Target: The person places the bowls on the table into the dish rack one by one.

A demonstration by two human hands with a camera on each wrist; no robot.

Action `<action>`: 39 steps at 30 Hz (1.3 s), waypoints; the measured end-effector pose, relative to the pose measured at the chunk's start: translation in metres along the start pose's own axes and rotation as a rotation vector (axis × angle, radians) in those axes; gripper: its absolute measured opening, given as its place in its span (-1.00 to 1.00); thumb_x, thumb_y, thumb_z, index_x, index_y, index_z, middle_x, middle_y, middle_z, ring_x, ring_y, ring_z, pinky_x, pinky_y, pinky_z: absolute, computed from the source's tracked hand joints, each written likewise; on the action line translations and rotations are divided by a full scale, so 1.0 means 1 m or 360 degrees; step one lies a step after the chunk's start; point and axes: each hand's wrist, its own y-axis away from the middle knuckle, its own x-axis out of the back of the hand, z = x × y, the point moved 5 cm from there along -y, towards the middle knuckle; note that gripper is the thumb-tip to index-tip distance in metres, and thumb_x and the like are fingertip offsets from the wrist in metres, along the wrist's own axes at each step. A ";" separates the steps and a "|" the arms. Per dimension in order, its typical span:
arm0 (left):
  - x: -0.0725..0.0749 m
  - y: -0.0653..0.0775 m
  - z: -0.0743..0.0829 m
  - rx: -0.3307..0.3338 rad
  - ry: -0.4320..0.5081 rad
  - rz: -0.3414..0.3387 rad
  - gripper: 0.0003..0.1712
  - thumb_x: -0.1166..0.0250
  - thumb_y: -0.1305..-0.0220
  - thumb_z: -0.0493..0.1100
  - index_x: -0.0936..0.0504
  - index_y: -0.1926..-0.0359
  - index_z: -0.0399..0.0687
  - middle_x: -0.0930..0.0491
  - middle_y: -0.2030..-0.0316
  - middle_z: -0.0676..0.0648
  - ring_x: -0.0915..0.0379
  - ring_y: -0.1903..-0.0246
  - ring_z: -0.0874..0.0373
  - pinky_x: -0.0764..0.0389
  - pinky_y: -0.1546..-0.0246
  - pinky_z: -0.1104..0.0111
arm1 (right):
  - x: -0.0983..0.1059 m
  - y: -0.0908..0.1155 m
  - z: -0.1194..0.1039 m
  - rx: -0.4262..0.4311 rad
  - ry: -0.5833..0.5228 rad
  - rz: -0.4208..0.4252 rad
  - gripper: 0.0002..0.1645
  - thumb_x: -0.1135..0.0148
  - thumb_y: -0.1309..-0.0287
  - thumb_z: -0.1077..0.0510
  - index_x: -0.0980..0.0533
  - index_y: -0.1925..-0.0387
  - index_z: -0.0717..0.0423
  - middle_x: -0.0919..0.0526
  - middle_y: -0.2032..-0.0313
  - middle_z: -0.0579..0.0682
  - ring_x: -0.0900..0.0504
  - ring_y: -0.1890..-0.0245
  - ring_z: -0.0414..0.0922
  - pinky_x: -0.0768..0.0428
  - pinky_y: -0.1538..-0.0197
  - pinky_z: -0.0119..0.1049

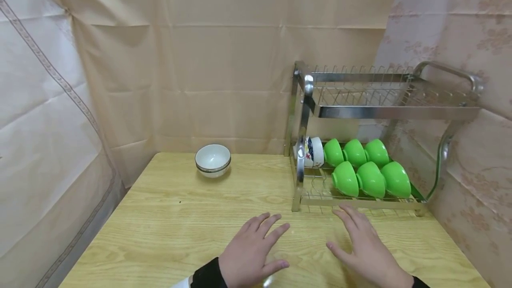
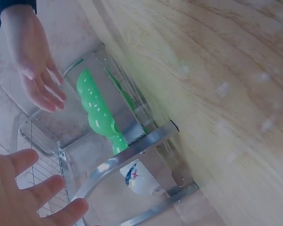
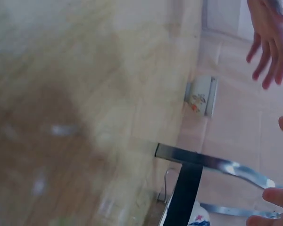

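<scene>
My left hand (image 1: 250,252) hovers over the front of the wooden table with its fingers spread and nothing in it. To its right, my right hand (image 1: 366,250) is also spread and holds nothing, just in front of the dish rack (image 1: 396,112). On the rack's lower shelf, several green bowls (image 1: 372,179) lie on their sides in two rows. White patterned bowls (image 1: 314,151) stand on edge at the left end of the back row. Farther back on the table, left of the rack, sits a small stack of white bowls (image 1: 213,159), upright and nested.
The two-tier metal rack has a wire upper shelf (image 1: 360,94) with no dishes on it. A beige cloth (image 1: 220,66) hangs behind the wooden table (image 1: 160,217). A floral cloth (image 1: 480,154) hangs close along the right, and a pale curtain (image 1: 44,114) on the left.
</scene>
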 end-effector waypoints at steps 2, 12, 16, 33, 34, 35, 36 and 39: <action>-0.002 0.000 -0.001 0.0014 0.0010 0.0000 -0.19 0.23 -0.43 0.45 -0.22 -0.50 0.16 -0.23 -0.43 -0.05 -0.22 -0.36 -0.02 -0.34 -0.30 0.07 | -0.003 0.003 -0.003 0.0024 0.0032 -0.0020 -0.12 -0.45 -0.06 -0.19 -0.36 -0.32 0.10 -0.30 -0.35 0.16 -0.24 -0.33 0.25 -0.24 -0.22 0.36; -0.016 -0.005 -0.033 0.0193 0.0120 -0.0098 -0.17 0.23 -0.41 0.47 -0.24 -0.48 0.15 -0.28 -0.41 -0.07 -0.23 -0.36 -0.06 -0.31 -0.32 0.03 | -0.013 0.017 -0.010 0.0199 0.0141 0.0055 -0.13 -0.51 0.04 -0.18 -0.42 -0.29 0.02 -0.40 -0.29 0.10 -0.35 -0.29 0.15 0.38 -0.41 -0.51; -0.023 -0.011 -0.075 0.0380 0.0129 -0.0095 -0.18 0.15 -0.40 0.45 -0.26 -0.47 0.11 -0.29 -0.40 -0.11 -0.23 -0.35 -0.11 -0.30 -0.31 -0.02 | -0.016 0.021 -0.012 0.0243 0.0174 0.0072 -0.12 -0.56 0.13 -0.17 -0.46 -0.24 0.01 -0.45 -0.25 0.09 -0.42 -0.24 0.13 0.18 -0.49 -0.26; -0.028 -0.021 -0.250 0.0840 -0.0180 0.0096 -0.34 -0.29 -0.33 0.09 -0.46 -0.27 -0.27 -0.46 -0.18 -0.36 -0.36 -0.20 -0.29 -0.34 -0.23 -0.11 | -0.027 0.040 -0.013 0.0396 0.0291 0.0128 -0.07 -0.56 0.22 -0.26 -0.48 -0.22 -0.02 -0.48 -0.22 0.07 -0.50 -0.16 0.10 0.38 -0.45 -0.47; -0.030 -0.023 -0.256 0.0861 -0.0179 0.0072 -0.38 -0.29 -0.33 0.06 -0.49 -0.24 -0.27 -0.50 -0.15 -0.34 -0.39 -0.18 -0.28 -0.34 -0.23 -0.11 | -0.027 0.040 -0.012 0.0393 0.0289 0.0125 -0.07 -0.56 0.22 -0.26 -0.49 -0.22 -0.02 -0.48 -0.22 0.08 -0.49 -0.16 0.09 0.38 -0.45 -0.46; -0.032 -0.024 -0.260 0.0878 -0.0183 0.0037 -0.45 -0.28 -0.34 0.03 -0.54 -0.17 -0.27 -0.55 -0.09 -0.32 -0.44 -0.13 -0.26 -0.35 -0.21 -0.12 | -0.027 0.041 -0.012 0.0393 0.0293 0.0123 -0.08 -0.56 0.21 -0.26 -0.49 -0.21 -0.02 -0.49 -0.22 0.08 -0.49 -0.16 0.09 0.38 -0.45 -0.46; -0.033 -0.025 -0.263 0.0890 -0.0177 0.0004 -0.52 -0.29 -0.33 -0.02 -0.58 -0.11 -0.27 -0.60 -0.02 -0.31 -0.48 -0.09 -0.25 -0.35 -0.20 -0.14 | -0.028 0.041 -0.012 0.0392 0.0298 0.0122 -0.08 -0.56 0.21 -0.26 -0.49 -0.21 -0.02 -0.49 -0.22 0.08 -0.49 -0.17 0.09 0.39 -0.45 -0.47; -0.037 -0.032 -0.269 0.0873 -0.0130 -0.0049 -0.76 -0.26 -0.30 -0.17 -0.66 0.13 -0.26 -0.68 0.19 -0.29 -0.57 0.05 -0.26 -0.32 -0.20 -0.21 | -0.029 0.043 -0.012 0.0389 0.0322 0.0128 -0.09 -0.55 0.21 -0.28 -0.50 -0.20 -0.02 -0.51 -0.20 0.08 -0.48 -0.16 0.07 0.40 -0.44 -0.48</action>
